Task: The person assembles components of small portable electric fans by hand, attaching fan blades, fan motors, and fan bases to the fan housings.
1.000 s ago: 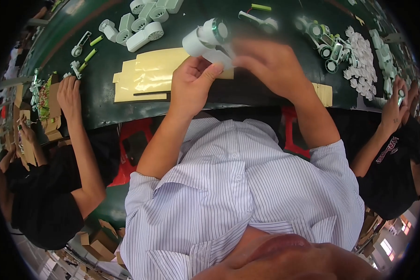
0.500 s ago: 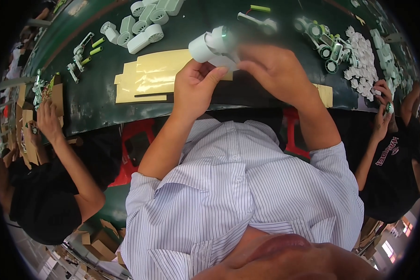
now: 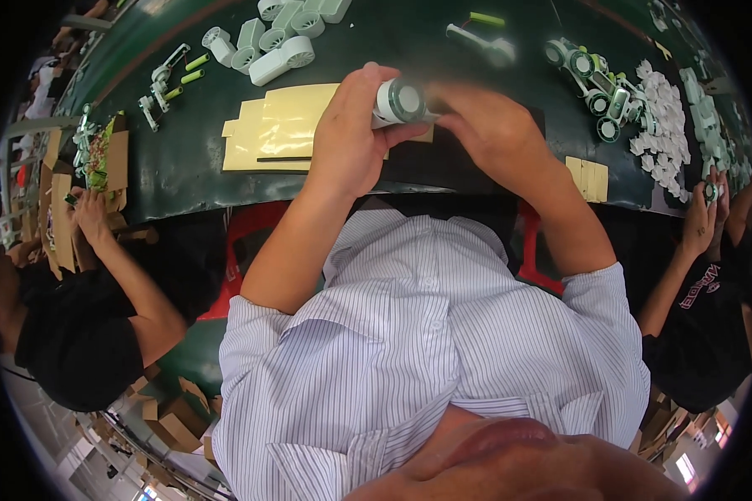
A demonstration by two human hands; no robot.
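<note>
At twelve o'clock above the worktop [image 3: 184, 184], the wearer's left hand [image 3: 349, 138] is wrapped around a pale rounded device [image 3: 401, 100], while the right hand [image 3: 493, 129] curls close at its three o'clock side, too blurred to tell whether it grips anything. The smooth casing could slip onto the yellow sheets [image 3: 297, 125] at eleven o'clock if the left hold loosened under a sideways push. Toward ten o'clock, a cardboard box [image 3: 119, 159] holds small green and reddish pieces [image 3: 98, 159].
</note>
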